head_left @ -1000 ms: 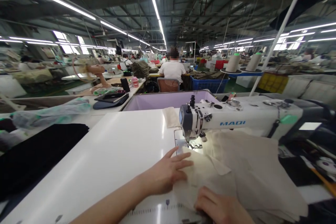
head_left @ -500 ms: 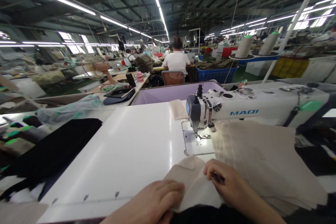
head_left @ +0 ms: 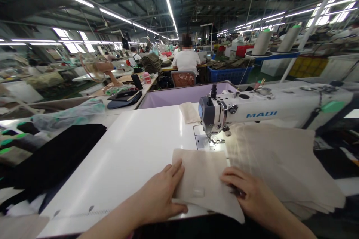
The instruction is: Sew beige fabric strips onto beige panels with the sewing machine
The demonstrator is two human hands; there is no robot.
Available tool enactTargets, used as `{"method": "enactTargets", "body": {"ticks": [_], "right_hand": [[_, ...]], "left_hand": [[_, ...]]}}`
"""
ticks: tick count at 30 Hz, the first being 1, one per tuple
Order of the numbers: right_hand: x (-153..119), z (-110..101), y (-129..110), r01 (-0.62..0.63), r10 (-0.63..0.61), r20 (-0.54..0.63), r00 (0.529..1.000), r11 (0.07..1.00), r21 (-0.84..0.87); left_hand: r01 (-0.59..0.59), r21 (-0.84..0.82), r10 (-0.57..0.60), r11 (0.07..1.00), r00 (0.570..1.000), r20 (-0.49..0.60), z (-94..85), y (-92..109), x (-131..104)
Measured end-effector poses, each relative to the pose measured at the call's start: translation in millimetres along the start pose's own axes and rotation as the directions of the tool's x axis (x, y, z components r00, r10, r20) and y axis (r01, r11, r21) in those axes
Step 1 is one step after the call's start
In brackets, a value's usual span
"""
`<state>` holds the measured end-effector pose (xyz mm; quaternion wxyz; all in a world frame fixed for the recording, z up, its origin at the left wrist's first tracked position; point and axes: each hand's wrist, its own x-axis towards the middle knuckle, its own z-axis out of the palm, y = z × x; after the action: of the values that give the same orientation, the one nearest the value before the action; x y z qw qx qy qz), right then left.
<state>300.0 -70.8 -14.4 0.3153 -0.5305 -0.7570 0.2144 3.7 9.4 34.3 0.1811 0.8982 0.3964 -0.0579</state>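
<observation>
A beige fabric piece (head_left: 203, 173) lies spread at the front of the white table, its far edge just before the sewing machine's needle area (head_left: 213, 141). A small pale rectangle (head_left: 198, 192) shows on its near part. My left hand (head_left: 165, 188) rests on the fabric's left edge, fingers stretched and thumb apart. At the right edge, my right hand (head_left: 246, 190) has its fingertips on the cloth. Its fingers curl around a small dark tool (head_left: 238, 192), mostly hidden in the palm. The fabric's near right corner hangs over the table edge.
A sewing machine (head_left: 269, 108) stands at the right, with more beige fabric (head_left: 280, 157) beneath and in front of its arm. A small beige piece (head_left: 189, 112) lies behind the needle. Black cloth (head_left: 61, 157) and thread cones (head_left: 17, 143) are at left. Ahead sits a person (head_left: 186, 59).
The fabric, bunched and folded between my hands before, now lies flat and farther forward, close to the needle. My left hand has opened out and moved up along its left edge.
</observation>
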Motion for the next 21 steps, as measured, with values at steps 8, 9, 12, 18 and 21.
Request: {"method": "enactTargets", "body": {"ticks": [8, 9, 12, 18, 21], "right_hand": [[5, 5, -4, 0.148, -0.15, -0.056, 0.987, 0.988, -0.036], [7, 7, -3, 0.105, -0.104, -0.061, 0.993, 0.995, 0.0], [14, 15, 3, -0.146, 0.16, -0.115, 0.98, 0.982, 0.117], [24, 17, 11, -0.43, 0.486, -0.054, 0.872, 0.816, 0.386], [27, 20, 6, -0.393, 0.507, -0.057, 0.86, 0.73, 0.559]], "left_hand": [[-0.002, 0.037, 0.005, 0.999, 0.998, -0.063, -5.5, 5, -8], [-0.036, 0.03, 0.039, 0.999, 0.996, -0.076, -8.6, 4, -9], [-0.181, -0.105, 0.174, 0.978, 0.982, -0.071, -15.7, -1, -11], [0.077, -0.664, -0.201, 0.744, 0.973, -0.112, 2.4, -11, 6], [0.144, -0.713, -0.375, 0.686, 0.91, -0.177, 17.5, -13, 18]]}}
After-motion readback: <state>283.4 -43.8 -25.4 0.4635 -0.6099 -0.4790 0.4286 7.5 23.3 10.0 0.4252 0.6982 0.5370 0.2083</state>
